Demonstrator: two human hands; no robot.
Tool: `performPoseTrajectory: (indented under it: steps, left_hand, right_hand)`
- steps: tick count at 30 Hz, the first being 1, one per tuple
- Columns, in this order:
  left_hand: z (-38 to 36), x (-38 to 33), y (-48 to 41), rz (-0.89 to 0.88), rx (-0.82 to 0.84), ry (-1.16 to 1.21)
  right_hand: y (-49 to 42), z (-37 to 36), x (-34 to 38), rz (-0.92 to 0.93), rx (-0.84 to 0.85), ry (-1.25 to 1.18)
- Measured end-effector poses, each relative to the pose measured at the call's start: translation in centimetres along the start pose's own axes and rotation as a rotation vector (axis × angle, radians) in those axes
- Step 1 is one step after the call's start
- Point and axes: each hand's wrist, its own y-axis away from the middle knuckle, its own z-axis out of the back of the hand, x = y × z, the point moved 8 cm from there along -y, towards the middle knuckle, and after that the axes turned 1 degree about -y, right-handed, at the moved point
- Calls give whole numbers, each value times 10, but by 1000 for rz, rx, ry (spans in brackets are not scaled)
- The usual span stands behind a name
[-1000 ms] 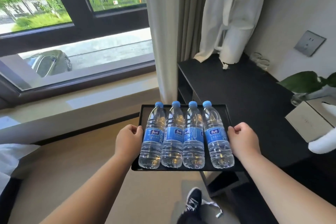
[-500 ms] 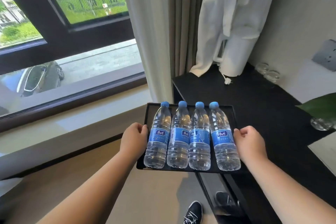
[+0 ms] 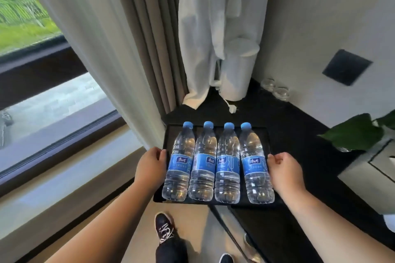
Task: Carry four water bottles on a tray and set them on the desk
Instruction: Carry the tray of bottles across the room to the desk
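Nearest to the camera, the left hand and right hand have their fingers curled tightly on the side edges of the black tray. On it four water bottles lie side by side, over the near corner of the black desk.

Left hand and right hand grip the black tray by its side edges; four water bottles lie side by side between the fingers, over the dark counter.
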Motion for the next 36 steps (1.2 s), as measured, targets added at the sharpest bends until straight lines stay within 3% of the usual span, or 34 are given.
performPoseTrajectory:
  steps: [8, 15, 27, 36]
  left_hand:
    - [-54, -63, -103, -207, 191, -80]
    - [-106, -119, -168, -520, 364, -191]
    - [-163, -174, -172, -843, 553, -306]
    - [-185, -163, -147, -860, 651, -347]
  right_hand:
    - [-24, 9, -21, -166, -172, -28]
    - [-7, 0, -47, -347, -343, -110]
    - [53, -7, -78, -636, -466, -124]
    - [73, -9, -97, -689, -411, 11]
